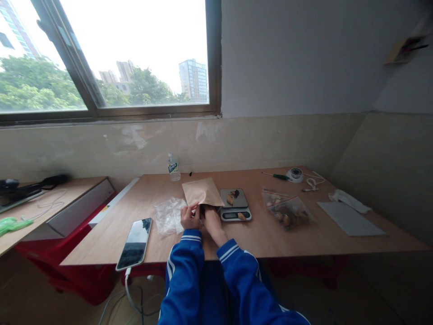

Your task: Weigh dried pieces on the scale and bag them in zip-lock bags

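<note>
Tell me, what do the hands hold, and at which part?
The left hand pinches the brown paper pouch at its near, open edge. The right hand reaches into that opening.

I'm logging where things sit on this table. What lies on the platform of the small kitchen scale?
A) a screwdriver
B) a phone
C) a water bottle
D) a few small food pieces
D: a few small food pieces rest on the scale, just right of the brown paper bag.

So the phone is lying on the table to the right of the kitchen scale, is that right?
Not quite. The head view shows the phone lying on the table to the left of the kitchen scale, beyond the left hand.
</note>
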Motion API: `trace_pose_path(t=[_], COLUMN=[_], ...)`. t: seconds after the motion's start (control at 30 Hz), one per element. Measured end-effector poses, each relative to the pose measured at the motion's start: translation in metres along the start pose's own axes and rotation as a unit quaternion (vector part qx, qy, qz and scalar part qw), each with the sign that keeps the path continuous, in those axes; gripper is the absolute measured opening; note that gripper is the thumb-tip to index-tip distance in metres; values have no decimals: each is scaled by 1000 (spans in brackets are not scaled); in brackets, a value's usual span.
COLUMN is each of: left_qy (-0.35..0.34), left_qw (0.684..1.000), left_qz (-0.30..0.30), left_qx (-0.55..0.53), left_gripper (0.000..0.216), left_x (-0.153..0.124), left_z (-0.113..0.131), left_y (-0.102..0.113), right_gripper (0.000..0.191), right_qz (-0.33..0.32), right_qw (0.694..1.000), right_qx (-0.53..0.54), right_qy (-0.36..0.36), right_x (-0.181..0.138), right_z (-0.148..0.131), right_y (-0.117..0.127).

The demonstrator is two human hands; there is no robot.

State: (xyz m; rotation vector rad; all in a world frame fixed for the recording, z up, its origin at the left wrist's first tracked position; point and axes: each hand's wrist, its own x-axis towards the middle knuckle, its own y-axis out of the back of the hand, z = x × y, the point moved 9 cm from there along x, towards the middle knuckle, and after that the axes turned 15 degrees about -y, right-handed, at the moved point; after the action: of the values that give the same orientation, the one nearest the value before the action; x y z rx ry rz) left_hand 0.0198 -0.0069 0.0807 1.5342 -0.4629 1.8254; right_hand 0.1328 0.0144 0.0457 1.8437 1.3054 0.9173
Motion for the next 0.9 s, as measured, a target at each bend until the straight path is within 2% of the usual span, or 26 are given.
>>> trace_pose_path(t=[0.13,0.3,0.5,0.6,0.7,0.77,0.83,0.9], left_qy=[1,10,20,27,28,28,29,28], left_qw=[1000,1000,1000,999,1000,1000,1000,1000], left_qz=[8,3,11,7,5,3,1,1], left_qx=[5,4,12,18,11,6,3,0], left_gripper=[12,13,13,14,16,16,16,15], left_x=[2,1,-1,-1,0,1,1,1], left_z=[1,-2,-6,-7,-6,-6,-5,-4], left_y=[3,1,2,2,1,0,-1,0], right_gripper=[21,19,18,18,23,27,27,24], right_qz=[-1,50,67,83,151,211,239,235], right_qw=[996,974,954,945,944,946,955,966], right_qx=[83,214,288,314,292,237,159,83], right_qy=[26,47,53,37,-21,-62,-75,-73], right_x=[-14,-43,-58,-56,-50,-42,-28,-11], right_z=[1,15,29,49,88,113,126,128], right_y=[12,38,68,88,112,129,139,140])
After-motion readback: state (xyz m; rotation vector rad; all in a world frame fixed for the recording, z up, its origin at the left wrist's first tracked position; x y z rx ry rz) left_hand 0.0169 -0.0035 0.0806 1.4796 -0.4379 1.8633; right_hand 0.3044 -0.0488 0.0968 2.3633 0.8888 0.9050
